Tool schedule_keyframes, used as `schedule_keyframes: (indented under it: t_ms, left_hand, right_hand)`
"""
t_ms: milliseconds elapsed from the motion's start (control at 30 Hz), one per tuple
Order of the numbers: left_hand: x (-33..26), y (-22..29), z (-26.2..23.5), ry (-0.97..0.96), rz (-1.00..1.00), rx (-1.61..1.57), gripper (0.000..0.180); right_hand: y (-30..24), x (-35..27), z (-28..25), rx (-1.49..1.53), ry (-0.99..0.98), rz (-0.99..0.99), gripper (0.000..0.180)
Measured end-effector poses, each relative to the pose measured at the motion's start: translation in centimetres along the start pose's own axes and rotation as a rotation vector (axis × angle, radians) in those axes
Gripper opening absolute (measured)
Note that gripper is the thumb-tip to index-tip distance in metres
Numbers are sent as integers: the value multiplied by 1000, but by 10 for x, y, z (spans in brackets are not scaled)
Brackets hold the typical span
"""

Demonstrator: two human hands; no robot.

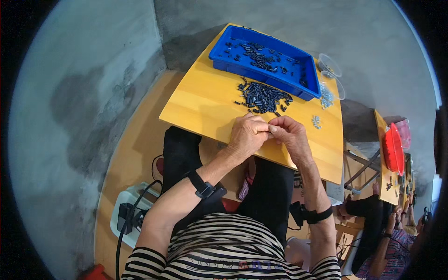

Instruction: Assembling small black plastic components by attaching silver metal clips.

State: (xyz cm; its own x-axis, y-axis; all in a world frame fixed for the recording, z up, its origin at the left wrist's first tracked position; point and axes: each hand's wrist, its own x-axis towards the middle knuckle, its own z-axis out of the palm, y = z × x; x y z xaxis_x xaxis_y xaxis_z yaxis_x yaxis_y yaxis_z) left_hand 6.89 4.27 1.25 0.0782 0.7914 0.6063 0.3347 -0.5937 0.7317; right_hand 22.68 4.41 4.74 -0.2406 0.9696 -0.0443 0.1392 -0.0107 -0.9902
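Over the near edge of the yellow table (196, 105), my two hands meet fingertip to fingertip. My left hand (248, 133) is closed, its fingers curled in a pinch. My right hand (290, 135) pinches against it with thumb and forefinger. Whatever sits between the fingers is too small and covered to make out. Just beyond the hands lies a pile of small black cylindrical parts (262, 97). A small group of shiny, pale metal pieces (317, 122) rests to the right of my right hand.
A blue tray (219, 58) with scattered black parts stands at the table's far side. Beside it are clear plastic bowls (330, 65), one tipped with small pale pieces. At the right, another person (380, 247) sits by a second table with a red basket (394, 149). Grey walls stand behind.
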Motion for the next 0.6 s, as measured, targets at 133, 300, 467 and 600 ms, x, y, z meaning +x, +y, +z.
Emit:
schedule_keyframes:
  t_ms: [133,300,467,600]
  left_hand:
    - [4,-14,11,-70,44,116,9]
    - [3,-19,11,-40,51,155,11]
    - [2,-17,11,-13,43,206,11]
    - [0,-17,11,-24,37,255,11]
  right_hand:
    - [15,6,-8,-68,65,74,13]
    - [5,9,-4,-157,57,114,13]
    - [2,14,-4,-112,23,149,12]
    - [5,14,-6,-104,15,159,13]
